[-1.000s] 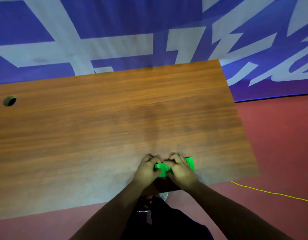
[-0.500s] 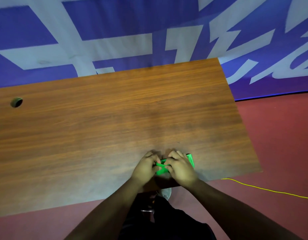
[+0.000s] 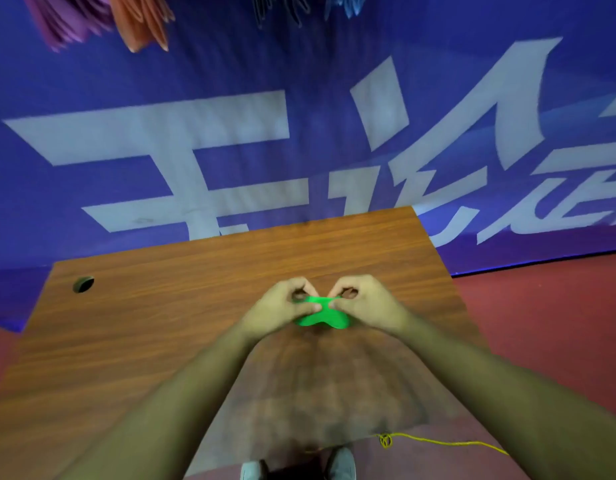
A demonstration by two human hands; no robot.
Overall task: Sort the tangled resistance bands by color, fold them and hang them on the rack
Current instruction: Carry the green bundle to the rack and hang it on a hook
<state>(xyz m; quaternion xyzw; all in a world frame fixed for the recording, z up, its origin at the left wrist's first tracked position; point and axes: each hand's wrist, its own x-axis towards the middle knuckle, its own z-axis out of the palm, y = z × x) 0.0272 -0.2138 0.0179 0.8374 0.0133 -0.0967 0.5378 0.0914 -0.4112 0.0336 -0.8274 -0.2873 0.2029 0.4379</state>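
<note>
Wooden table (image 3: pixel 154 327) against blue banner wall (image 3: pixel 92 84): left hand (image 3: pixel 282 310) and right hand (image 3: pixel 367 303), fingers curled, pinch the folded green band (image 3: pixel 322 319), now lifted from the near edge to mid-table, hung bands (image 3: pixel 140 22) newly in view above, so hanging looks next.

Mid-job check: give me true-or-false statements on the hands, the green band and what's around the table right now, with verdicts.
1. The left hand and the right hand both pinch the green band. True.
2. The green band lies untouched on the table. False: both hands hold it.
3. Purple bands and orange bands hang at upper left. True.
4. The yellow cord lies on the tabletop. False: it lies on the red floor by the table's near right corner.
</note>
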